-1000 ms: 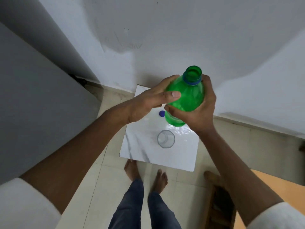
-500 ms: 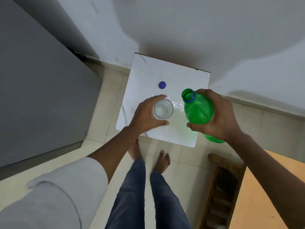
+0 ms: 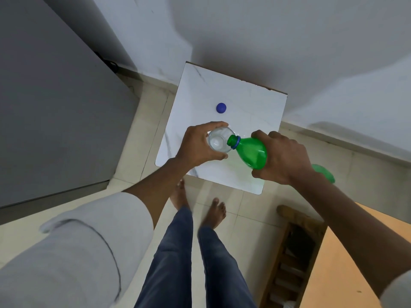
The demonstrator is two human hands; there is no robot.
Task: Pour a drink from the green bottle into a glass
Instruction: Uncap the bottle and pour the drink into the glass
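- A blue cap (image 3: 221,107) lies alone on the white counter (image 3: 255,103), above the hands; a wooden rack (image 3: 293,258) stands lower right.
- Left hand (image 3: 198,146) wraps the glass (image 3: 219,142) at frame centre.
- Right hand (image 3: 282,158) is closed around the green bottle (image 3: 251,152), which lies nearly level, its long axis running right to left, with its open mouth at the glass rim.

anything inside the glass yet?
Looking down into the glass, its bottom shows pale and clear; I cannot tell whether liquid is in it. The green bottle mouth overlaps its right rim, and the left hand covers its left wall.
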